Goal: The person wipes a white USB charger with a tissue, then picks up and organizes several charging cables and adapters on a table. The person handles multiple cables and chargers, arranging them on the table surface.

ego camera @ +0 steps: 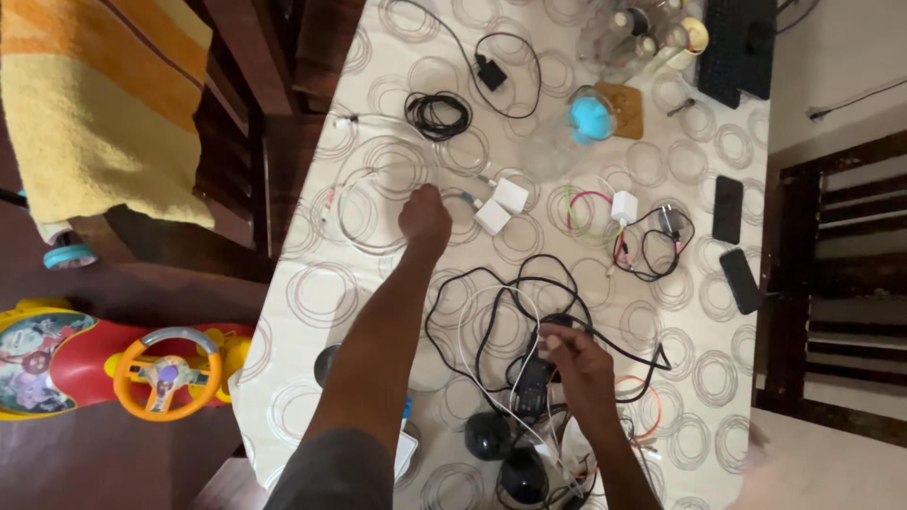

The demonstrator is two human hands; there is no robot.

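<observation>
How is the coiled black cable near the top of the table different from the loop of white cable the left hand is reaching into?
The black cable is wound into a small, tight bundle; the white cable lies in one wide, loose ring. The black cable lies apart from both hands, while the left hand rests at the white cable's edge. The black one stands out against the pale tablecloth; the white one nearly blends in. Both lie flat on the table.

The left hand [424, 217] hides its own fingertips, and the bottom edge cuts the black cables [529, 312].
</observation>
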